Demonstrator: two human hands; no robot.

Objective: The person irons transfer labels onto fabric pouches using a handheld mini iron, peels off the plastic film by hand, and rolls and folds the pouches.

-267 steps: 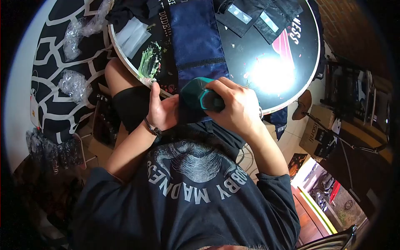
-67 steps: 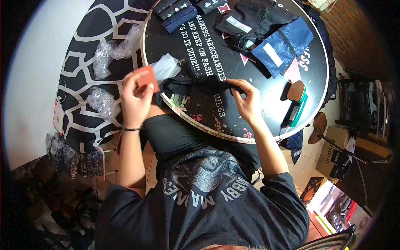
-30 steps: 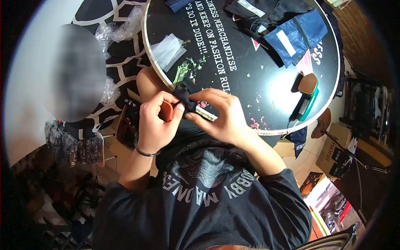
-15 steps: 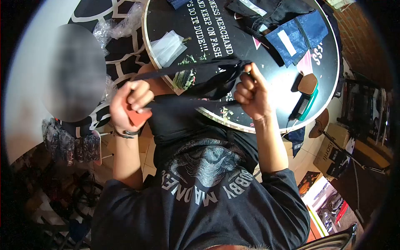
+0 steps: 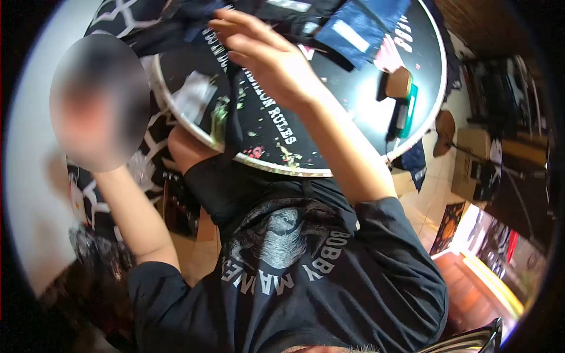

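Observation:
My right hand [image 5: 268,62] reaches over the round black table with its fingers stretched out and nothing gripped that I can see. A black fabric strap [image 5: 233,109] hangs below its fingertips across the table's near left edge. Dark cloth [image 5: 182,26] lies beyond the fingertips, smeared by motion. My left forearm [image 5: 129,206] is raised at the left. A blurred oval patch covers my left hand, so its fingers and anything in them are hidden.
The round table [image 5: 321,172] has a pale rim. On it lie a dark blue folded cloth with a white label [image 5: 353,35], a green and brown device [image 5: 406,97], clear plastic sheets [image 5: 191,97] and coloured scraps. A cardboard box [image 5: 471,154] stands at right.
My right hand has moved up and left over the table and let go of the black fabric. My left hand has moved left behind the blur. The view has shifted.

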